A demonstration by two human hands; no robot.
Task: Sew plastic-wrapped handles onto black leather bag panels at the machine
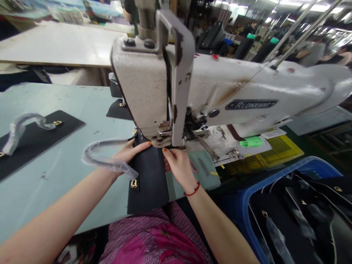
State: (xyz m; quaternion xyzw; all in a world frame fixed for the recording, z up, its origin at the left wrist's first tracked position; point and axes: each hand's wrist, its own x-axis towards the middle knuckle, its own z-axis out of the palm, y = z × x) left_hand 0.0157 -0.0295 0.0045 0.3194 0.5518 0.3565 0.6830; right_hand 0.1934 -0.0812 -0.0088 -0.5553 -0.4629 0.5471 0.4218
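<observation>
A black panel (150, 179) lies under the head of a white sewing machine (143, 84), its near end reaching the table's front edge. Its plastic-wrapped handle (96, 156) arches out to the left from gold rings. My left hand (126, 154) holds the panel's left side, passing beneath the handle, with the thumb on top close to the presser foot. On the right side my right hand (177, 165) pinches the panel's edge just below the foot, fingers partly hidden. A red string bracelet circles the right wrist.
Another black panel with a wrapped handle (63, 123) lies at the left on the pale green table (71, 187). A smaller black piece (118, 110) is behind the machine head. Small pink-handled snips (193, 166) lie right. A blue bin (244, 209) holds several black pieces; yellow crates (286, 148) stand beyond.
</observation>
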